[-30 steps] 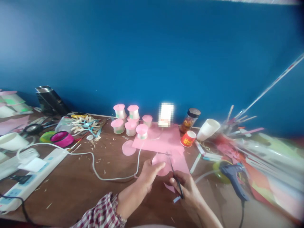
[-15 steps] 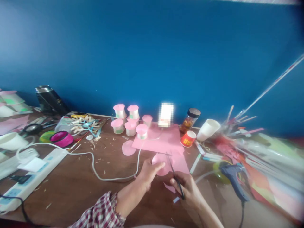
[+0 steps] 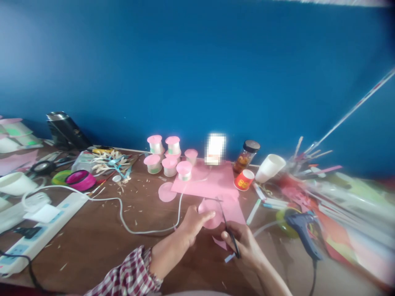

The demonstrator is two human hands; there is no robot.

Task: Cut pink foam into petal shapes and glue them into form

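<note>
My left hand [image 3: 195, 222] pinches a roundish piece of pink paper [image 3: 211, 207], thumb on top and the fingers hidden beneath. In my right hand [image 3: 242, 240] is a pair of scissors [image 3: 226, 224], its handles gripped and its blades pointing away from me along the right side of the paper. The blades look parted around the edge, though I cannot tell how far. Behind them lie larger pink sheets [image 3: 203, 176]. A cut pink disc [image 3: 167, 192] rests on the table to the left. A narrow pink scrap [image 3: 219, 242] lies just below the scissors.
Several paper cups with pink discs on top [image 3: 169, 164] stand by the wall. A red cup [image 3: 244, 180], a lidded jar [image 3: 246, 156] and a white cup [image 3: 270, 168] are at back right. A glue gun [image 3: 304, 234] lies right; a power strip [image 3: 40, 234] and white cable [image 3: 132, 233] lie left.
Almost nothing differs. The pink piece and my left hand have shifted very slightly to the right; the scissors keep nearly the same place.
</note>
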